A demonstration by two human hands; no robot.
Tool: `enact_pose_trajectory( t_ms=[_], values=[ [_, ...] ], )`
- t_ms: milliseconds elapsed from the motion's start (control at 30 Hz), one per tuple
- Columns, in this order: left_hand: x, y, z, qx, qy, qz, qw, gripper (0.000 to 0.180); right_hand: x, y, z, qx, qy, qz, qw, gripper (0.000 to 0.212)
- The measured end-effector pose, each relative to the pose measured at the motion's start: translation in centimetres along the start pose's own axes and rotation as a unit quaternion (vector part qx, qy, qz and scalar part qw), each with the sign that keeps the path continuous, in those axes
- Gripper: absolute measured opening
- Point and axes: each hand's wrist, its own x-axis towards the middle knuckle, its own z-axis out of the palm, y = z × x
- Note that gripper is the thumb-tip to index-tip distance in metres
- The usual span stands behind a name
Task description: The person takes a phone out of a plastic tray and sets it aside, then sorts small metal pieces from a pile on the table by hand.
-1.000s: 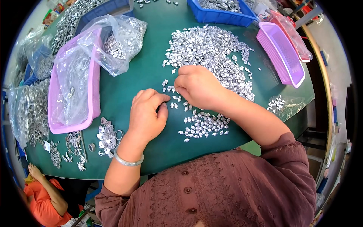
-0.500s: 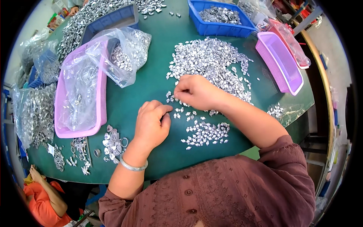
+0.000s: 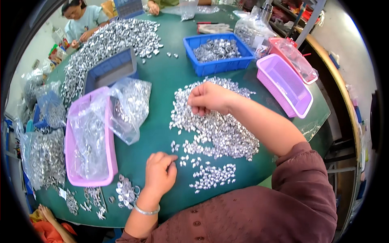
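My right hand (image 3: 210,98) is over the far left part of a broad pile of small silvery metal pieces (image 3: 231,135). Its fingers are pinched together, and whatever they hold is too small to make out. Nearer to me, my left hand (image 3: 160,173) rests on the green table (image 3: 156,133) with curled fingers, a pale bangle on its wrist. Its index fingertip is beside a few loose silvery pieces (image 3: 184,160); I cannot make out anything in its grip. A smaller group of similar pieces (image 3: 214,177) lies in front of the pile.
A blue bin (image 3: 216,67) of metal rings stands beyond the pile, a purple basket (image 3: 283,87) to its right. At left are a pink basket (image 3: 111,162) holding plastic bags, a bag of pieces (image 3: 131,107) and a grey-blue bin (image 3: 109,71). A co-worker (image 3: 85,22) sits at far left.
My right hand has moved away from the pile's near left edge to over its far part. My left hand stays by the loose pieces. The view has tilted up, showing more of the far table.
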Motion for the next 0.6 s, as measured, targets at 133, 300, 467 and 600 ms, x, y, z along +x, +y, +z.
enact_pose_trajectory(
  t_ms=[133, 300, 467, 600],
  values=[
    [-0.3, 0.3, -0.6, 0.002, 0.000, -0.032, 1.000, 0.016, 7.1, -4.4, -6.4, -0.030, 0.109, -0.020, 0.993, 0.014],
    [0.6, 0.4, 0.1, -0.038, -0.019, -0.009, 0.999, 0.017, 12.6, -9.6, -17.7, 0.234, 0.324, -0.139, 0.906, 0.017],
    [0.1, -0.2, -0.5, -0.030, -0.004, -0.045, 0.999, 0.018, 13.8, -10.5, -17.1, 0.234, 0.257, -0.174, 0.921, 0.033],
    [0.4, -0.2, -0.6, -0.026, -0.004, -0.031, 0.999, 0.018, 12.0, -8.4, -17.8, 0.271, 0.295, -0.185, 0.898, 0.039]
  ],
)
